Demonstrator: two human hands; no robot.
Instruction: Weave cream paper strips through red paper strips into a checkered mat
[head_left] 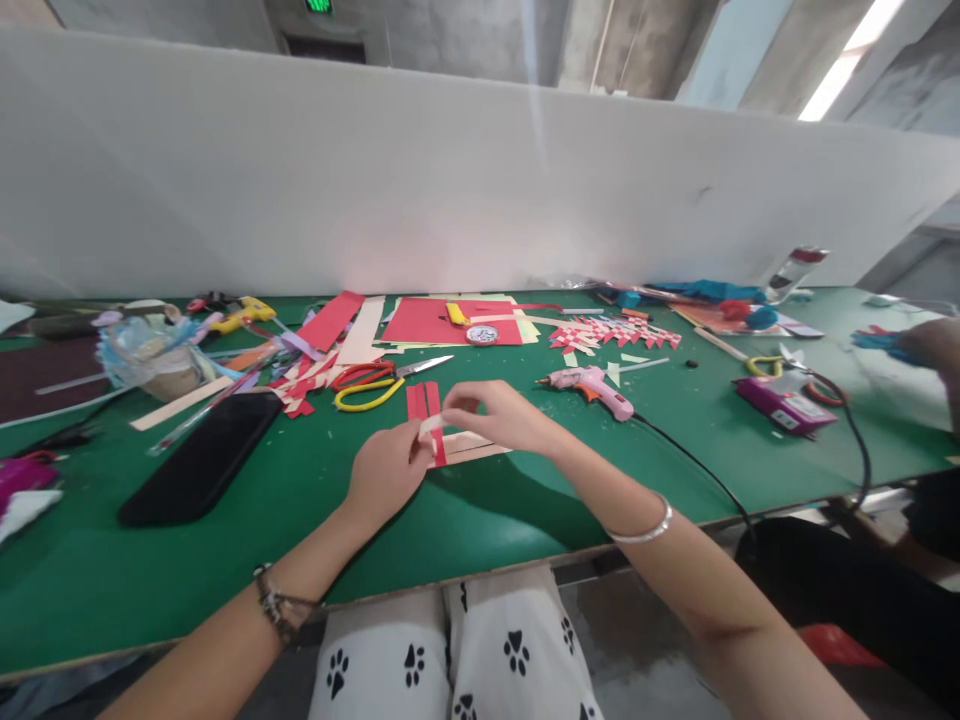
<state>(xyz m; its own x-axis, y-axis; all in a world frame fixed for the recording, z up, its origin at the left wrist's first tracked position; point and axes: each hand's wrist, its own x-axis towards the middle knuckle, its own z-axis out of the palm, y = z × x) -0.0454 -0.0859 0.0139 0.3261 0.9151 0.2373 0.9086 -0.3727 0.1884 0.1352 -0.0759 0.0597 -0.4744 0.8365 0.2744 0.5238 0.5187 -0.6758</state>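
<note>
Red paper strips [422, 400] and cream paper strips [476, 447] cross each other on the green table [480, 520] in front of me. The fingers of my left hand [386, 475] press together on the red strips at the crossing. From the right, my right hand [514, 418] reaches over with thumb and fingertips pinching the end of a cream strip lifted over the red ones. The fingertips partly hide the crossing. Just beyond lie scissors [375, 388] with red and yellow handles, their blades pointing right.
A pink glue gun [592, 388] with a black cord lies to the right, a black phone [202, 460] to the left. Red sheets [427, 325], a woven paper piece [622, 332] and a white partition [465, 180] stand behind. Another person's hand [937, 350] is at the far right.
</note>
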